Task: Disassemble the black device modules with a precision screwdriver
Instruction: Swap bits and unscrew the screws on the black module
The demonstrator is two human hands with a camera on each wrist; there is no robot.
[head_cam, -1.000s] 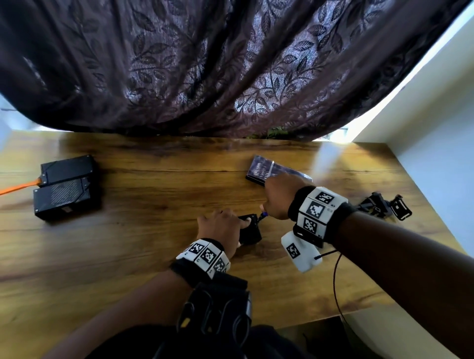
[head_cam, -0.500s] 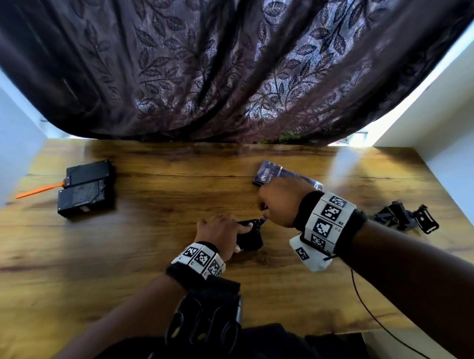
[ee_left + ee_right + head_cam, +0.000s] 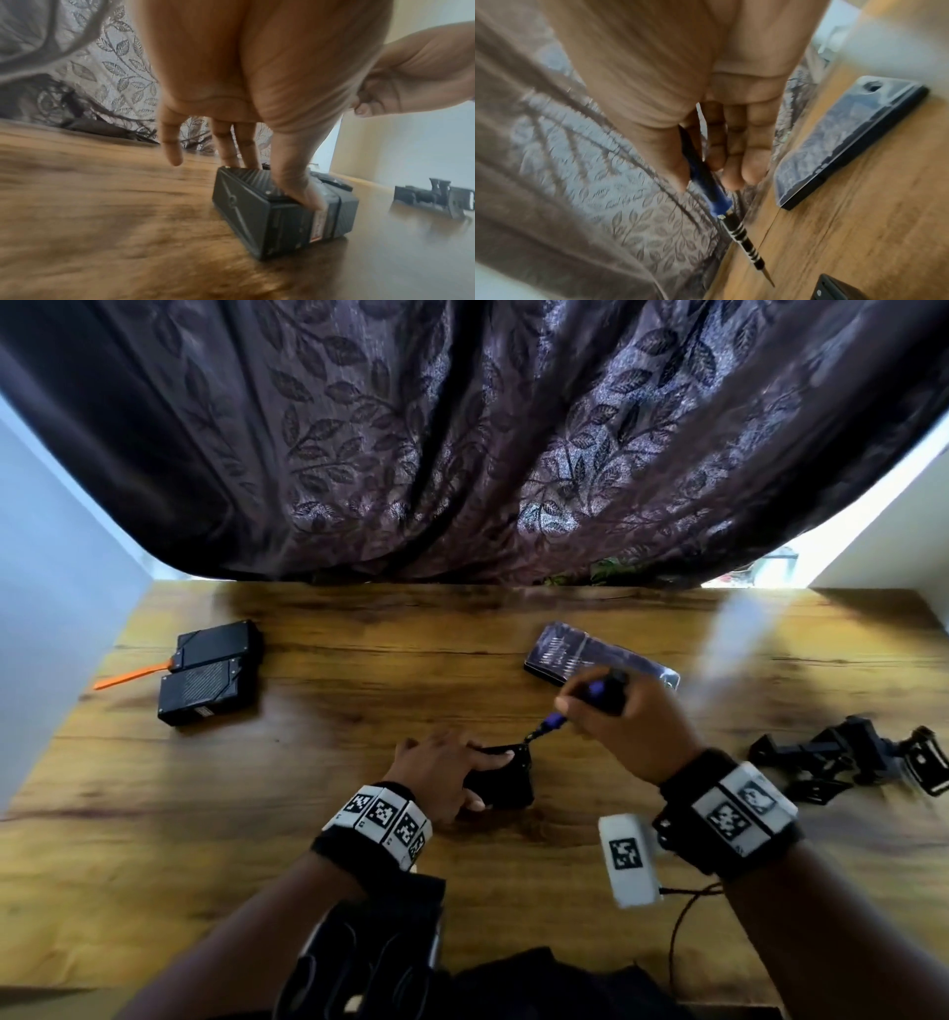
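Steadying a black device module (image 3: 500, 780) on the table (image 3: 154, 839), we clamp it with our left hand (image 3: 441, 775), fingers laid along its top edge and thumb (image 3: 303, 190) pressing the near corner. Our right hand (image 3: 631, 726) pinches the blue-and-black handle of a precision screwdriver (image 3: 729, 211), its tip poised at the module's far upper corner; contact cannot be confirmed through the blur. The casing looks like rigid ribbed plastic, small and probably light, so we judge it prone to skidding on the smooth wood unless pinned from above at the corners. Just beyond our right hand lies the clear-lidded bit case (image 3: 575, 657). Loose black parts (image 3: 847, 757) sit to the right of that hand; two more modules (image 3: 210, 672) and an orange pry tool (image 3: 131, 677) lie well to the left of our left hand.
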